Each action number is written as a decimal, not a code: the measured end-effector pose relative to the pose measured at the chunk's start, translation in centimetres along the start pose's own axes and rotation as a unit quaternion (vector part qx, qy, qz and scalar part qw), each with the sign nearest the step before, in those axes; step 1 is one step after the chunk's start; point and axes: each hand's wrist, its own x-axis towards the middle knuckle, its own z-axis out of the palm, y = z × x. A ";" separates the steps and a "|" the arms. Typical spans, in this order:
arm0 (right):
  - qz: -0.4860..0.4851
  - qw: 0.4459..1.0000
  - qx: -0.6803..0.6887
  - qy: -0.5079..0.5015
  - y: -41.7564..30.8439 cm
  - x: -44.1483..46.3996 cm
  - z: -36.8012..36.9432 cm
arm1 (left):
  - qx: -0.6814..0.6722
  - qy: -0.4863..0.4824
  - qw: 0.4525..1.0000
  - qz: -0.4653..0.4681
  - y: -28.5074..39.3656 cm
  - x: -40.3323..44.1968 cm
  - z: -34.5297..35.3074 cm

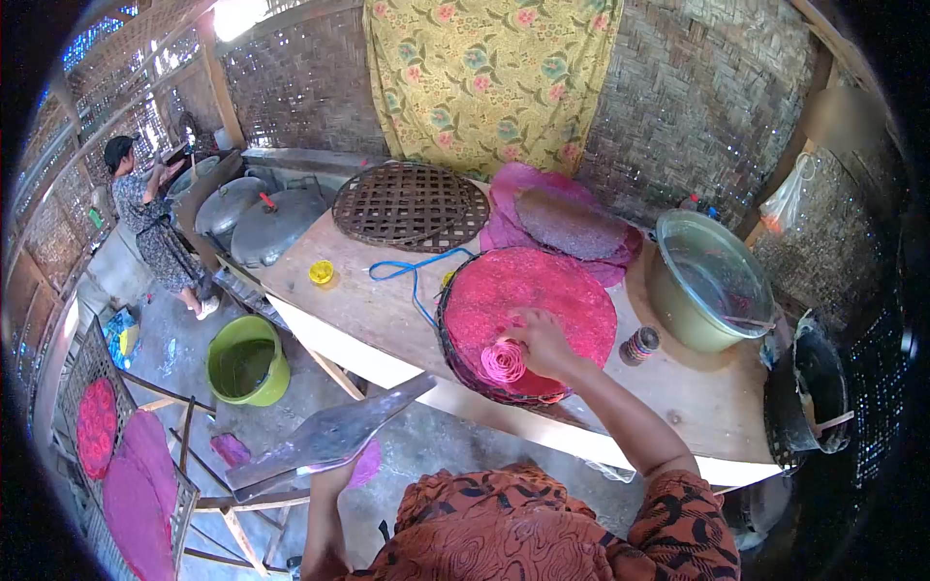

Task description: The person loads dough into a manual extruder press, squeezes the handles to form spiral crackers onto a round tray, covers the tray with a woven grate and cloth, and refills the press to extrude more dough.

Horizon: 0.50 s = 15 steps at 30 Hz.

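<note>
My left hand (334, 476), low in the view, grips a flat grey board (329, 436) with long narrow ends from below. The board hides most of its fingers. My right hand (542, 341) reaches over a round basket lined with red-pink material (572, 281) on the table. Its fingers bend against a pink coil of thin strands (503, 360), which sits near the basket's front left edge. Part of the coil's far side is hidden by the fingers.
On the table (387, 310) are a woven lid (412, 205), pink cloth (523, 189), a blue strap (417, 266), a yellow cup (321, 272), a jar (639, 345) and a large tub (707, 281). A green bucket (247, 360) stands on the floor. Another person (145, 218) works at far left.
</note>
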 end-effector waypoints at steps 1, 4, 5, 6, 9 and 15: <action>0.008 0.999 -0.032 0.006 -0.2 0.1 0.2 | -0.027 -0.004 0.999 -0.046 -0.3 -0.4 -0.2; -0.007 0.999 -0.038 -0.009 -0.5 0.2 0.6 | -0.070 0.010 0.993 -0.093 -1.2 -1.4 -0.4; -0.008 0.999 -0.040 -0.012 -0.6 0.1 0.6 | -0.077 0.016 0.992 -0.094 -1.4 -1.7 -0.2; 0.003 0.999 -0.050 -0.020 -0.9 0.1 0.4 | -0.074 0.021 0.997 -0.028 -1.2 -1.8 0.1; -0.009 0.998 0.062 0.007 -1.8 0.6 -0.8 | 0.005 0.068 0.981 0.179 -1.8 -1.1 1.5; -0.119 0.969 0.206 -0.059 -13.6 -4.1 -8.4 | -0.042 -0.103 0.973 0.201 7.0 -2.3 4.4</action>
